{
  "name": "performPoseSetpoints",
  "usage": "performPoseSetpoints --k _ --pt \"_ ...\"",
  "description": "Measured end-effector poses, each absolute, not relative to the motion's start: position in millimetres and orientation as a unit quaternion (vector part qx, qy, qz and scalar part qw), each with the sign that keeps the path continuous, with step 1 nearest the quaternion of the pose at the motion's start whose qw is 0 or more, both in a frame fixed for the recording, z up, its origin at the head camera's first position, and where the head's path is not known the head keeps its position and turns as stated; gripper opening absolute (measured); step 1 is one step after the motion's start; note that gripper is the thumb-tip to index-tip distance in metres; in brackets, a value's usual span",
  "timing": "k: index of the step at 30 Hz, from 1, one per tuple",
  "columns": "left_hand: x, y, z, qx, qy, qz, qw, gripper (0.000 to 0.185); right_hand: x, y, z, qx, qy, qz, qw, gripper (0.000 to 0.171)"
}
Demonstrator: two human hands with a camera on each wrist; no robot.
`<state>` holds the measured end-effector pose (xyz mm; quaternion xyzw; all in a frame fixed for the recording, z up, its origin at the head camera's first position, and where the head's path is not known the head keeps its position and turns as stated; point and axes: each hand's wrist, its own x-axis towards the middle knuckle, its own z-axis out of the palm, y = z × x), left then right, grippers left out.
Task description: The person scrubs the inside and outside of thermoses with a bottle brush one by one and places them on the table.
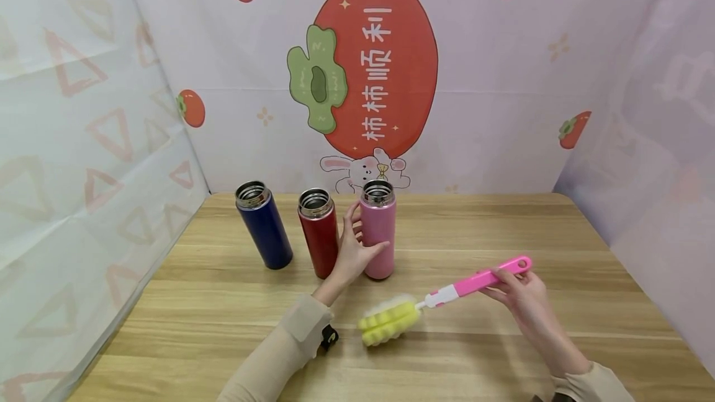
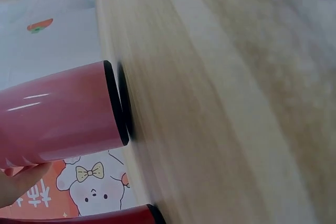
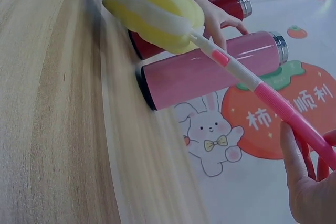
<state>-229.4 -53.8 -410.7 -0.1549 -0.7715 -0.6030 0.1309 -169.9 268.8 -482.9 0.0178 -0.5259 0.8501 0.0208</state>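
Note:
My left hand (image 1: 353, 247) grips the pink bottle (image 1: 380, 228) around its side, thumb across the front. The bottle is upright and lidless, its steel mouth uncovered; whether its black base touches the table or hovers just above, I cannot tell. My right hand (image 1: 525, 296) holds a bottle brush (image 1: 469, 284) by its pink handle, well to the right. The brush's yellow and white sponge head (image 3: 152, 11) points left, in front of the bottle and outside it. Close to the left hand stands an open-mouthed red bottle (image 1: 319, 234).
Left of the red bottle, a dark blue bottle (image 1: 265, 228) also stands lidless. All are on a wood-grain table (image 1: 223, 327). A printed cloth backdrop (image 1: 480, 141) rises behind the table, with cloth walls on both sides.

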Motion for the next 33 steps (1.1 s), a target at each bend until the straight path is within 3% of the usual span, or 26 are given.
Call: performPoseSetpoints --k 16,22,29,33 --pt "-222.9 -59.8 -417.1 -0.194 -0.780 -0.578 0.143 0.095 -169.4 257.4 -484.2 0.006 -0.522 0.853 0.009 0.017" --pt "-223.2 -62.1 -416.6 -0.202 -0.798 -0.545 0.158 0.095 -169.2 257.9 -484.2 0.040 -0.513 0.858 -0.008 0.011" --pt "-212.1 -65.6 -411.9 -0.177 -0.813 -0.526 0.178 0.087 -174.9 270.4 -484.9 0.022 -0.606 0.795 0.014 0.034" --pt "-198.5 -68.5 -409.7 -0.183 -0.811 -0.506 0.233 0.070 -176.1 278.7 -483.5 0.001 -0.687 0.726 0.036 0.043"
